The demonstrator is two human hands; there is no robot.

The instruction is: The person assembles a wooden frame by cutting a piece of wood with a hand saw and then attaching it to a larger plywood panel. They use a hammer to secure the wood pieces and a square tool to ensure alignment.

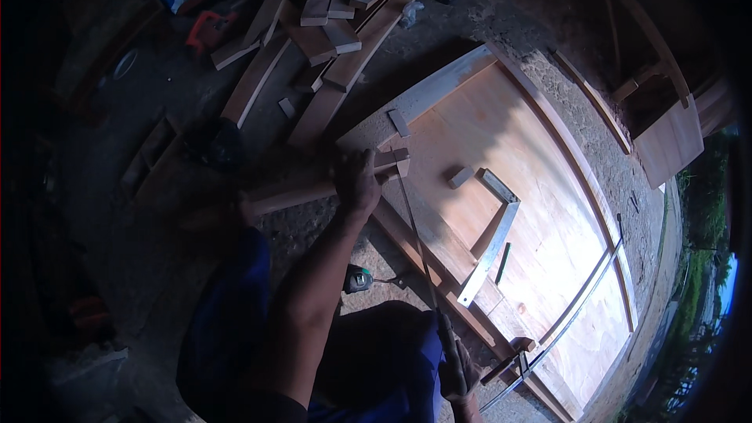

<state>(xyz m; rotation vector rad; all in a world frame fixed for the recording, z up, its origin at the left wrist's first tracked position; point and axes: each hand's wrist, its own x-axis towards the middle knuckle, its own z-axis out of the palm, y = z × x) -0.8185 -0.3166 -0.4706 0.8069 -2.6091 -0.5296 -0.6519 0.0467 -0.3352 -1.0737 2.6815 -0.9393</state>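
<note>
My left hand (357, 182) is closed on a long wooden board (294, 194), near its end, which lies over the edge of a large framed wooden panel (548, 211). My right hand (460, 376), low in the view, grips the handle of a saw (419, 247). Its long thin blade, seen nearly edge-on, runs up to the board's end just right of my left hand. Whether the teeth are in the wood I cannot tell. On the panel lie a metal try square (495, 244), a dark green pencil (504, 263) and a small wood block (460, 178).
A long bar clamp (576, 303) crosses the panel's near right corner. A tape measure (358, 279) sits beside my knee. Offcuts (341, 35) are piled on the ground at the far left, near an orange-red object (210, 30). Another wood strip (593, 102) lies beyond the panel.
</note>
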